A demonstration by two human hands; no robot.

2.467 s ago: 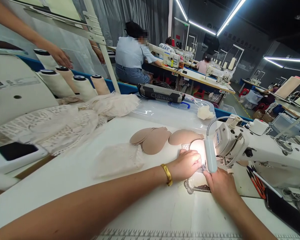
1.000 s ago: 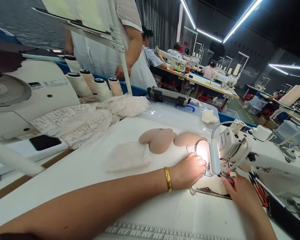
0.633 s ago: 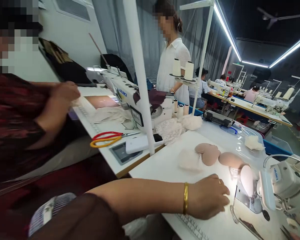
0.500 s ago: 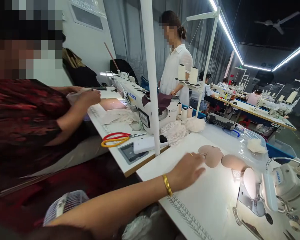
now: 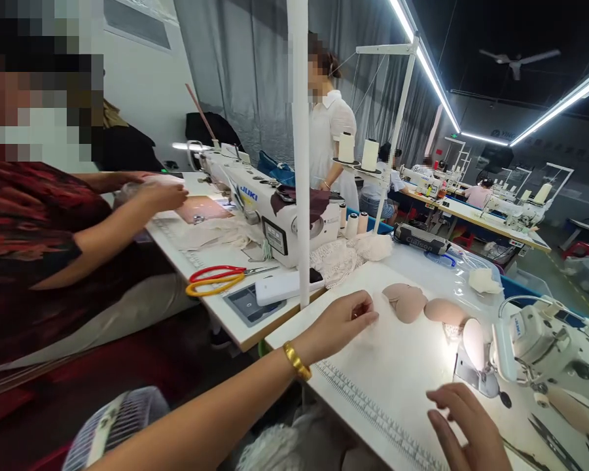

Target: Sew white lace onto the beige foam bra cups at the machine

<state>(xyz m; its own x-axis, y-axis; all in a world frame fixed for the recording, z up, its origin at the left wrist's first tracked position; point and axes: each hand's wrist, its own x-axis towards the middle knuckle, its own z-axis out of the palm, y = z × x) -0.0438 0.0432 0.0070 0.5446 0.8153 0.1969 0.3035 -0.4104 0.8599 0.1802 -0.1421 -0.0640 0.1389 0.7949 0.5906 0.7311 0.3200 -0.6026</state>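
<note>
My left hand (image 5: pixel 341 322), with a gold bangle (image 5: pixel 297 361) at the wrist, hovers over the white sewing table (image 5: pixel 368 386). Its fingers curl towards the thumb; a faint pale haze beside the fingertips does not show clearly what they hold. To its right lie beige moulded cups (image 5: pixel 406 304), one more cup (image 5: pixel 444 311), and a paler cup (image 5: pixel 473 343) standing at the needle area of the sewing machine (image 5: pixel 525 340). My right hand (image 5: pixel 466 425) is at the lower right, thumb and fingers apart, holding nothing. It is in front of the machine.
Black snips (image 5: pixel 552 441) lie at the lower right. A white thread-stand pole (image 5: pixel 302 196) rises at the table's far left corner. On the neighbouring table are scissors (image 5: pixel 216 278), a white phone-like case (image 5: pixel 285 288) and another machine (image 5: pixel 260 209). A co-worker (image 5: pixel 39 261) sits left.
My left hand has drawn back left from the cups and its fingers have curled. My right hand has come into view at the bottom right. The camera view has shifted slightly.
</note>
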